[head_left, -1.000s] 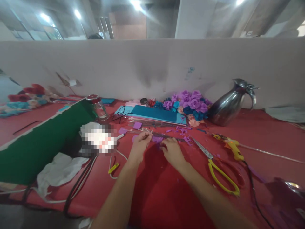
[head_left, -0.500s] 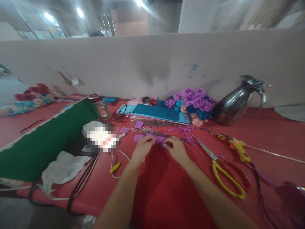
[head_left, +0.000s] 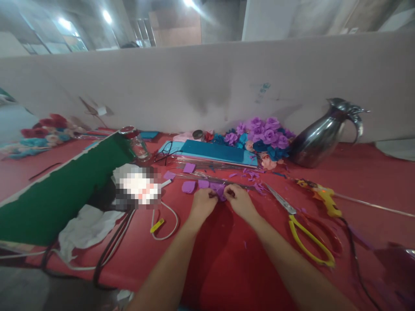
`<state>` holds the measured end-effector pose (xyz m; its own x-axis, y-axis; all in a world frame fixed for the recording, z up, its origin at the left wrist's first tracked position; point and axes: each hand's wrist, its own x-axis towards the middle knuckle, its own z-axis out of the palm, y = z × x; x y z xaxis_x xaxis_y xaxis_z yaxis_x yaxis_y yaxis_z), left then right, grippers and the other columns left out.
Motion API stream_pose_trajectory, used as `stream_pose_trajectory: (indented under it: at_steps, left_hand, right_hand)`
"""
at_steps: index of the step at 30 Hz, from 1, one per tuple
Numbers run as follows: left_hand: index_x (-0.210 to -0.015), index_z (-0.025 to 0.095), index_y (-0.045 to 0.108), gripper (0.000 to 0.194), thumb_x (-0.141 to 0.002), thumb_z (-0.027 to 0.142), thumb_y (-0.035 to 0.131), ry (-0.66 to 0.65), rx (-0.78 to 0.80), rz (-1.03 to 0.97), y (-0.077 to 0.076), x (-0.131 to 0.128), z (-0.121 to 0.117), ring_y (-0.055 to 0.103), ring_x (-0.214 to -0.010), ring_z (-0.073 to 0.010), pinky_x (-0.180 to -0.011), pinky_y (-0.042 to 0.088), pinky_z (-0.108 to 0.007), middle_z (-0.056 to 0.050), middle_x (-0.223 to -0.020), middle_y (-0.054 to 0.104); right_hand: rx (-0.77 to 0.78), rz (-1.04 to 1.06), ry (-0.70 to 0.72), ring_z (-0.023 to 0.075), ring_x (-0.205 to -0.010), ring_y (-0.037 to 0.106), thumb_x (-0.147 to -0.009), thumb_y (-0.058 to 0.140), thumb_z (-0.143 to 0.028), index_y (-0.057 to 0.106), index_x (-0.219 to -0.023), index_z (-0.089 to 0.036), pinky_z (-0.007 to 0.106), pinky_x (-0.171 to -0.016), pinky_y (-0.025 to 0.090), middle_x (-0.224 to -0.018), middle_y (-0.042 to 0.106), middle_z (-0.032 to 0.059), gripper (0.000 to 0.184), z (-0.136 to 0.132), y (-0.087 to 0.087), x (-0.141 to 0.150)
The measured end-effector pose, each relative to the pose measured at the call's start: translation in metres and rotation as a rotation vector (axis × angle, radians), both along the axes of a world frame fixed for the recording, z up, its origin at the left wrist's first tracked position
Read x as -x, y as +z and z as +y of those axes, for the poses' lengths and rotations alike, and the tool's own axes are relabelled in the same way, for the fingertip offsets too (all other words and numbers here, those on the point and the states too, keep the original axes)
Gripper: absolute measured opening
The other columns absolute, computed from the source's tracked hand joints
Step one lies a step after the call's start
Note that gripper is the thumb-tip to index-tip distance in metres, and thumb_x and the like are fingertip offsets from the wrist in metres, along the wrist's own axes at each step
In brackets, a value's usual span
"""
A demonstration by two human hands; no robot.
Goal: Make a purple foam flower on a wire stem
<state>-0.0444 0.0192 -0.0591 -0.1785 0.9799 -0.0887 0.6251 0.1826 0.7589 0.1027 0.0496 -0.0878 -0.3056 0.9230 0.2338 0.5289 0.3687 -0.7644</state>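
Observation:
My left hand point(head_left: 202, 204) and my right hand point(head_left: 239, 201) meet over the red table point(head_left: 214, 259), both pinched on a small purple paper piece point(head_left: 220, 191) held between their fingertips. Loose purple cut-outs point(head_left: 188, 186) lie just left of the fingers. Thin metal wires point(head_left: 207, 176) run across the table right behind my hands. Purple scraps point(head_left: 251, 175) are scattered to the right of them.
Yellow-handled scissors point(head_left: 304, 235) lie to the right, a yellow glue gun point(head_left: 324, 196) with its cord beyond. A steel jug point(head_left: 322, 136) and purple and blue paper flowers point(head_left: 262, 140) stand at the back wall, beside teal sheets point(head_left: 217, 152). A green roll point(head_left: 61, 190), white cloth point(head_left: 86, 222) and cables lie left.
My hands have drawn closer together and slightly toward me, closing on the purple piece. The view has shifted a little.

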Motion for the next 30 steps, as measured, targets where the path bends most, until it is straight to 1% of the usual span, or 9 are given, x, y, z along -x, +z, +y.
stream_pose_trajectory:
  at_steps: [3,6,10,13,16,19,22,25,30]
  left_hand:
    - [-0.067,0.015,0.071,0.016,-0.067,0.011,0.056,-0.002,0.000,-0.027,-0.004,0.001,0.001,0.058,-0.068,-0.0165,-0.063,0.038,-0.026,-0.002,-0.065,0.067]
    - [-0.067,0.014,0.071,0.016,-0.068,0.014,0.054,0.004,-0.008,-0.064,-0.008,0.002,0.001,0.057,-0.067,-0.0159,-0.061,0.037,-0.025,-0.002,-0.063,0.065]
    - [-0.063,0.014,0.069,0.017,-0.067,0.013,0.053,0.008,-0.013,-0.100,-0.010,0.001,-0.002,0.053,-0.061,-0.0140,-0.056,0.034,-0.024,0.000,-0.057,0.060]
    - [-0.061,0.014,0.069,0.018,-0.067,0.013,0.052,0.014,-0.020,-0.123,-0.009,-0.001,-0.004,0.051,-0.059,-0.0131,-0.055,0.033,-0.024,0.001,-0.055,0.059]
    - [-0.063,0.014,0.070,0.019,-0.069,0.014,0.052,0.028,-0.029,-0.150,-0.009,-0.001,-0.004,0.053,-0.061,-0.0137,-0.057,0.035,-0.024,0.000,-0.058,0.061]
    - [-0.068,0.015,0.071,0.018,-0.070,0.014,0.053,0.029,-0.036,-0.190,-0.010,-0.001,-0.003,0.055,-0.064,-0.0141,-0.060,0.038,-0.024,-0.001,-0.063,0.065]
    - [-0.070,0.014,0.072,0.018,-0.072,0.020,0.056,0.022,-0.038,-0.231,-0.010,-0.001,-0.002,0.055,-0.065,-0.0144,-0.061,0.039,-0.025,-0.001,-0.065,0.067]
    - [-0.067,0.014,0.073,0.021,-0.073,0.026,0.056,0.023,-0.036,-0.264,-0.011,0.000,-0.001,0.054,-0.061,-0.0143,-0.060,0.039,-0.025,-0.001,-0.061,0.065]
    - [-0.061,0.015,0.072,0.018,-0.068,0.022,0.057,0.028,-0.036,-0.288,-0.013,0.001,0.001,0.052,-0.058,-0.0135,-0.058,0.037,-0.024,0.001,-0.054,0.061]
  right_hand:
    - [-0.008,0.035,-0.016,0.0180,-0.073,0.057,-0.075,0.051,-0.012,0.061,-0.071,-0.020,0.029,-0.068,0.044,-0.075,0.063,0.0027,0.013,0.000,-0.001,-0.001]
    - [-0.022,0.053,-0.011,0.0188,-0.077,0.058,-0.074,0.056,-0.012,0.064,-0.080,-0.020,0.031,-0.073,0.045,-0.083,0.065,0.0039,0.013,-0.003,0.001,-0.001]
    - [-0.132,-0.061,0.037,0.0221,-0.085,0.057,-0.073,0.061,-0.013,0.067,-0.081,-0.021,0.037,-0.082,0.043,-0.084,0.066,0.0046,0.013,-0.007,0.001,0.001]
    - [-0.181,-0.136,0.032,0.0230,-0.083,0.055,-0.073,0.060,-0.011,0.065,-0.075,-0.022,0.037,-0.079,0.043,-0.081,0.065,0.0047,0.012,-0.009,-0.002,0.002]
    - [-0.177,-0.115,0.031,0.0229,-0.081,0.055,-0.075,0.057,-0.011,0.064,-0.074,-0.021,0.036,-0.076,0.044,-0.079,0.065,0.0049,0.011,-0.008,-0.005,0.003]
    - [-0.120,-0.013,-0.018,0.0215,-0.077,0.057,-0.078,0.053,-0.013,0.063,-0.076,-0.021,0.035,-0.074,0.045,-0.078,0.065,0.0045,0.013,-0.007,-0.005,0.003]
    - [-0.092,0.050,-0.050,0.0212,-0.076,0.058,-0.079,0.051,-0.015,0.063,-0.078,-0.020,0.034,-0.072,0.045,-0.079,0.066,0.0047,0.013,-0.007,-0.004,0.002]
    - [-0.125,0.025,-0.027,0.0217,-0.080,0.058,-0.078,0.054,-0.015,0.064,-0.079,-0.020,0.035,-0.075,0.045,-0.081,0.067,0.0051,0.012,-0.009,-0.002,0.002]
    - [-0.186,-0.041,0.009,0.0229,-0.087,0.057,-0.072,0.060,-0.010,0.068,-0.086,-0.021,0.037,-0.082,0.046,-0.086,0.068,0.0046,0.019,-0.013,0.000,0.003]
